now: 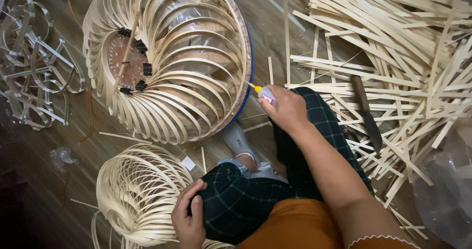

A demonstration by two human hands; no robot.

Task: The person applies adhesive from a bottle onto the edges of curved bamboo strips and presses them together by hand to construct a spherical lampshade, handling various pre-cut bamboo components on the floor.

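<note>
My right hand (287,109) grips a small glue bottle (264,94) with a yellow nozzle, its tip touching the rim of a large round frame of curved bamboo strips (196,57) lying on the floor. Black binder clips (142,69) pinch the strips near the frame's round brown hub. My left hand (189,219) rests with curled fingers on my knee in dark checked trousers, right beside a smaller bamboo-strip frame (137,195) at the lower left.
A big heap of loose flat bamboo strips (393,57) covers the floor at the right, with a dark-handled knife (366,114) lying on it. Bent clear plastic pieces (39,77) lie at the left. Clear plastic wrap (447,190) sits at the lower right.
</note>
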